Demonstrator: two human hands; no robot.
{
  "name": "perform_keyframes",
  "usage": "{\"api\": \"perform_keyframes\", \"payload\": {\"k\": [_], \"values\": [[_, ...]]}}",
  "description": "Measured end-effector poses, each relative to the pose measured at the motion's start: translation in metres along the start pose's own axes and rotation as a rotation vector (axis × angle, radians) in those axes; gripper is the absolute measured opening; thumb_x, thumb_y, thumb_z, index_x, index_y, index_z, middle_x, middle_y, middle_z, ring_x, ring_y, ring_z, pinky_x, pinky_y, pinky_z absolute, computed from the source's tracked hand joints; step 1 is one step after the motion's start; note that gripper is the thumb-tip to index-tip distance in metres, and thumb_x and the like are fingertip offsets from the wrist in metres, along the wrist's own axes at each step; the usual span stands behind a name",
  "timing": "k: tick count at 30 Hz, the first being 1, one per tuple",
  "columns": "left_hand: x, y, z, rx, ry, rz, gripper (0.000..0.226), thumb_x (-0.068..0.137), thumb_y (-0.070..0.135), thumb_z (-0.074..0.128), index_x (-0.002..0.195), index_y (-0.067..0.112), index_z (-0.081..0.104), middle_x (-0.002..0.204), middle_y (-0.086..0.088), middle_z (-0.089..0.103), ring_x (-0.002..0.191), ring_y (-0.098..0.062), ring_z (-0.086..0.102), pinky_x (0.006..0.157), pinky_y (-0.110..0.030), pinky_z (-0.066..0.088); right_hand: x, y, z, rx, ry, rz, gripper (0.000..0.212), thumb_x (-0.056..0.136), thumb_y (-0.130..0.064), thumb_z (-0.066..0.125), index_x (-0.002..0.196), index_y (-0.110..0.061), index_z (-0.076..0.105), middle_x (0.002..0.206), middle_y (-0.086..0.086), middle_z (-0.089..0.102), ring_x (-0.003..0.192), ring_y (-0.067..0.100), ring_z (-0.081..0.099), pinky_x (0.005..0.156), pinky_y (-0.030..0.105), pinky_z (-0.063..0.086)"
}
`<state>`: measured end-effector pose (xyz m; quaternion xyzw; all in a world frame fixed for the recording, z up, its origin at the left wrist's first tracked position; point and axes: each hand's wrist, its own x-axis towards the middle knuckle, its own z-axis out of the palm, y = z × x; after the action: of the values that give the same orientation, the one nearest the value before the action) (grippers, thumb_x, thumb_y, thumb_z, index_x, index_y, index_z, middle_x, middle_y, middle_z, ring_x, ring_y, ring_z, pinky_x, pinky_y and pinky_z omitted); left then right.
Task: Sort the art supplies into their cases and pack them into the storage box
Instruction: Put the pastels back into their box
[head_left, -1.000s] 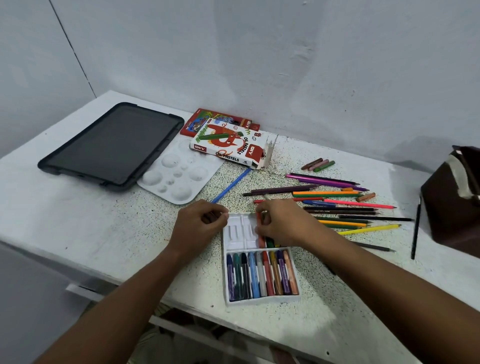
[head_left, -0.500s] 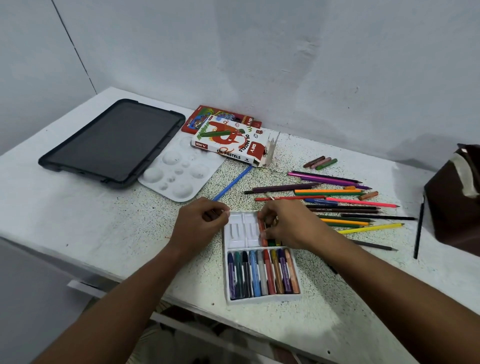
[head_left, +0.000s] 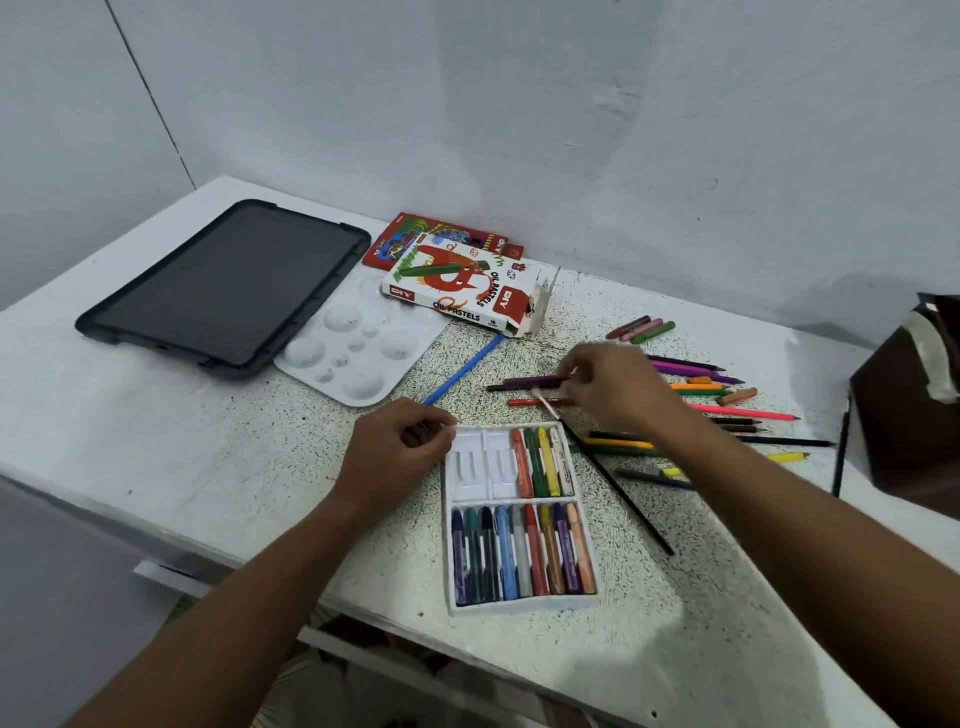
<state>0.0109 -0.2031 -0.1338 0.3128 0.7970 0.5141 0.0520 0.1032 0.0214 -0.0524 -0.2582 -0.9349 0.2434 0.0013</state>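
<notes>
The white pastel tray (head_left: 521, 519) is lying on the desk (head_left: 156, 415) near its front edge, its front row filled and its back row holding four pastels at the right, with two slots left bare. The tray's back left corner is being pinched by the left hand (head_left: 400, 452), fingers curled, apparently to steady it. The right hand (head_left: 613, 389) is being held just beyond the tray over the scattered colored pencils (head_left: 727, 410); its fingers are curled, and whether anything is being grasped cannot be told. Three loose pastels (head_left: 641, 329) are lying well apart from the tray, near the oil pastels box (head_left: 467, 291).

The pastels are judged to be light, soft and waxy, liable to snap or smear, so each is best taken at mid-length on its paper wrapper and laid flat into a slot. The thin plastic tray is likely being flexed easily and is better lifted by both long sides. The pencils are stiff and prone to rolling; gathering them in a bundle is advised.
</notes>
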Motion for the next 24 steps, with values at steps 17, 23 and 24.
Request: {"api": "perform_keyframes", "payload": {"k": [17, 23, 24], "values": [[0.001, -0.002, 0.0, -0.004, 0.019, 0.005, 0.013, 0.077, 0.011, 0.078, 0.087, 0.019, 0.077, 0.075, 0.008, 0.065, 0.068, -0.009, 0.06, 0.063, -0.015, 0.046, 0.077, 0.119, -0.038, -0.397, 0.139, -0.022, 0.029, 0.081, -0.001, 0.062, 0.107, -0.016, 0.065, 0.113, 0.011, 0.059, 0.108, 0.032, 0.051, 0.085, 0.037, 0.045], [0.001, -0.003, 0.0, 0.009, 0.021, 0.02, 0.013, 0.078, 0.011, 0.078, 0.087, 0.02, 0.077, 0.076, 0.008, 0.065, 0.068, -0.009, 0.06, 0.065, -0.019, 0.049, 0.073, 0.119, -0.04, -0.514, 0.129, -0.039, 0.031, 0.082, 0.005, 0.056, 0.105, -0.015, 0.062, 0.115, 0.009, 0.06, 0.106, 0.029, 0.048, 0.078, 0.036, 0.044], [0.001, -0.002, 0.0, 0.01, 0.022, 0.021, 0.013, 0.078, 0.011, 0.078, 0.087, 0.02, 0.077, 0.076, 0.008, 0.065, 0.068, -0.009, 0.061, 0.065, -0.019, 0.048, 0.073, 0.12, -0.039, -0.517, 0.133, -0.047, 0.033, 0.082, 0.005, 0.055, 0.107, -0.014, 0.062, 0.114, 0.01, 0.06, 0.106, 0.03, 0.049, 0.078, 0.036, 0.044]]}}
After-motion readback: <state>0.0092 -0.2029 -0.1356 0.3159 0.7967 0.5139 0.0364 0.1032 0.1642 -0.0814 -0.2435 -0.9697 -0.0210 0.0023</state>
